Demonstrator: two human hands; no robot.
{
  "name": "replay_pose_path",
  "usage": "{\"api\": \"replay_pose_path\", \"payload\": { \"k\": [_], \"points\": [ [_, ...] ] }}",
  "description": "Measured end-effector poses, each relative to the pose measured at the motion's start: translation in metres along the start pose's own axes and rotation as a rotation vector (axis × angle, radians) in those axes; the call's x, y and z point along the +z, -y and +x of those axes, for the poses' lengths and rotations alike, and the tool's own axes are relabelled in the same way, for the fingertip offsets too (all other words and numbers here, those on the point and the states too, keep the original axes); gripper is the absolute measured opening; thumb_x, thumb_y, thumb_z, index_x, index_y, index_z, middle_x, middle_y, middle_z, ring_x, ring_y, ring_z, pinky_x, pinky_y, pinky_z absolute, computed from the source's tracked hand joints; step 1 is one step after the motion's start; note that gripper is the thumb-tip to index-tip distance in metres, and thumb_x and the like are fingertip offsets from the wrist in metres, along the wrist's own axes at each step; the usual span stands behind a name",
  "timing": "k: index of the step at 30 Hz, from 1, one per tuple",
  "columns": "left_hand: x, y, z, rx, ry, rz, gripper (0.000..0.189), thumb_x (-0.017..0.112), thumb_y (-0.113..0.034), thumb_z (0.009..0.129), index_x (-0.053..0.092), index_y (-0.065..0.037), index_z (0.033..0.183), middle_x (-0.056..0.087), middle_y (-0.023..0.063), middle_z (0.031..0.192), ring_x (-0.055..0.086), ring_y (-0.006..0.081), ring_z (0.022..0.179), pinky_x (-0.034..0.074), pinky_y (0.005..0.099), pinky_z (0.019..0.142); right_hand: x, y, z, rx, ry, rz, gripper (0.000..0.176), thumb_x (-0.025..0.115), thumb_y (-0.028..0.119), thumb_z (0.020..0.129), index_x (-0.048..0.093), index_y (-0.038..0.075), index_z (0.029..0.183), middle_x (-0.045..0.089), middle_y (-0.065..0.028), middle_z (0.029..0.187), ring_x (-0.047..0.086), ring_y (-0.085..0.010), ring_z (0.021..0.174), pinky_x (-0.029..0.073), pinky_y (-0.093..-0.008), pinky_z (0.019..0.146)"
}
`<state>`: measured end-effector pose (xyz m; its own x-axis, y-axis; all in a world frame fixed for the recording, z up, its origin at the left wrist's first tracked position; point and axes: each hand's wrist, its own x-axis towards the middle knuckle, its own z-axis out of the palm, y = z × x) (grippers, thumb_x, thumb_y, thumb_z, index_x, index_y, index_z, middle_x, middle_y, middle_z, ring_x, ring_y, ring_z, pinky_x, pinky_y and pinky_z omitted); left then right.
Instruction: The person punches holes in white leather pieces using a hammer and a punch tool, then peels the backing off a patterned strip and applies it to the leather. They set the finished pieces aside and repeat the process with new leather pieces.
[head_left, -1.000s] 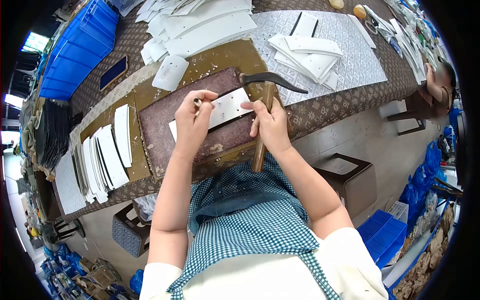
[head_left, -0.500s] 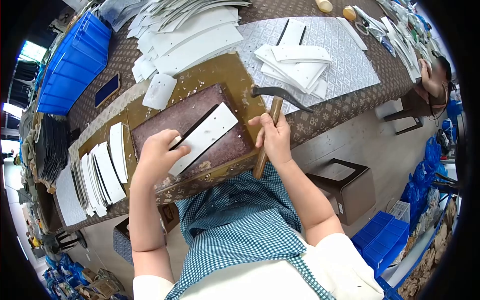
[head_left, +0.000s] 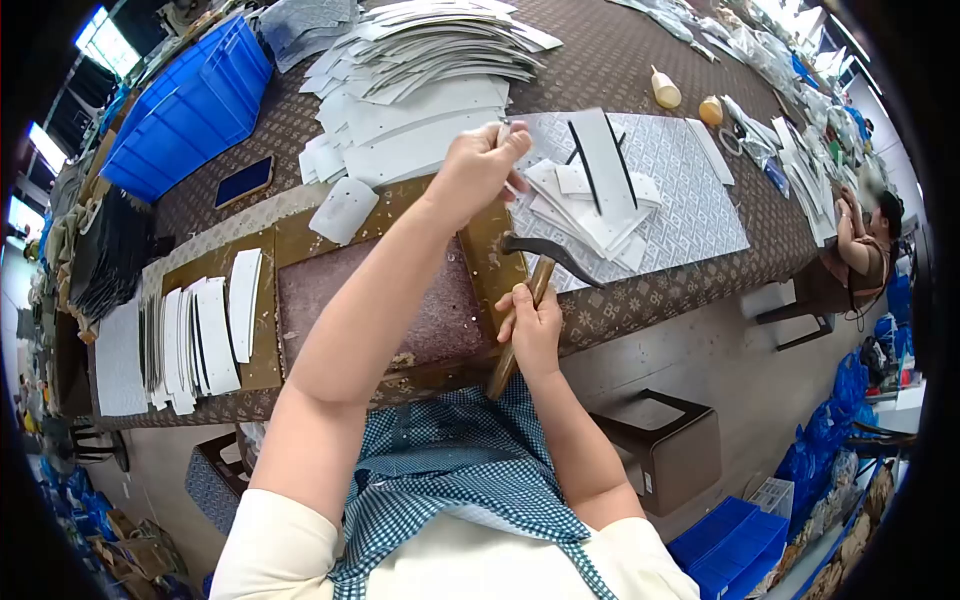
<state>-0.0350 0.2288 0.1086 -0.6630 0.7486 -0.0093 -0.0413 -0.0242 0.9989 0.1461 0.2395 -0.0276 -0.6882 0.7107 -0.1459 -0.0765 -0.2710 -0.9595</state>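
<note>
My left hand (head_left: 478,165) reaches far across the table to a loose pile of white punched pieces (head_left: 590,205) on a patterned grey mat (head_left: 690,190). Its fingers are closed around a small metal punch (head_left: 503,130). A white piece with black strips (head_left: 603,160) lies on top of the pile, just beyond the fingers. My right hand (head_left: 535,320) grips the wooden handle of a hammer, whose dark head (head_left: 552,252) rests at the table edge. The purple-brown punching pad (head_left: 440,305) on its olive board (head_left: 300,235) lies bare under my left forearm.
A big stack of white pieces (head_left: 430,60) sits at the back, and a row of curved white pieces (head_left: 200,340) at the left. Blue crates (head_left: 180,110) stand at the far left, glue bottles (head_left: 665,90) at the back right. Another person (head_left: 870,240) sits at the right. A stool (head_left: 660,440) stands beside me.
My left hand lifted the white piece off the punching pad and carried it up and right to the pile. The pad is now bare. The hammer hand stayed put.
</note>
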Motion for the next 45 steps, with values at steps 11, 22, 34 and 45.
{"api": "replay_pose_path", "payload": {
  "k": [11,22,34,45],
  "points": [
    [-0.188,0.069,-0.195,-0.027,-0.715,0.746,0.033,0.071,-0.024,0.084,0.069,-0.002,0.110,0.066,0.0132,0.098,0.063,0.0225,0.082,0.050,0.0340,0.076,-0.003,-0.008,0.003,-0.062,0.058,-0.101,0.017,0.049,0.018,0.104,0.050,0.002,0.109,0.062,-0.0089,0.079,0.049,-0.0104,0.044,0.043,-0.0231,0.039],
    [-0.313,0.107,-0.271,-0.129,-0.731,1.337,0.052,0.068,-0.040,0.087,0.062,-0.003,0.124,0.064,0.0130,0.124,0.066,0.0307,0.104,0.053,0.0402,0.085,-0.005,-0.013,0.008,-0.055,0.025,-0.144,0.016,0.048,0.020,0.104,0.050,0.003,0.105,0.061,-0.0077,0.078,0.049,-0.0106,0.044,0.042,-0.0237,0.041],
    [-0.321,0.088,-0.188,-0.476,-0.699,1.374,0.025,0.069,-0.020,0.073,0.072,-0.003,0.091,0.071,0.0164,0.099,0.069,0.0309,0.095,0.056,0.0415,0.082,-0.005,-0.024,0.012,-0.219,-0.013,-0.418,0.028,0.049,0.031,0.105,0.051,0.004,0.096,0.054,-0.0026,0.072,0.044,-0.0089,0.046,0.040,-0.0262,0.043],
    [-0.320,0.063,-0.188,-0.222,-0.806,1.317,0.020,0.058,-0.020,0.083,0.072,-0.004,0.081,0.070,0.0179,0.082,0.069,0.0364,0.078,0.055,0.0466,0.071,-0.010,-0.023,0.014,-0.221,-0.002,-0.398,0.025,0.047,0.028,0.106,0.047,0.003,0.106,0.054,-0.0034,0.072,0.045,-0.0092,0.045,0.040,-0.0251,0.042]
  ]
}}
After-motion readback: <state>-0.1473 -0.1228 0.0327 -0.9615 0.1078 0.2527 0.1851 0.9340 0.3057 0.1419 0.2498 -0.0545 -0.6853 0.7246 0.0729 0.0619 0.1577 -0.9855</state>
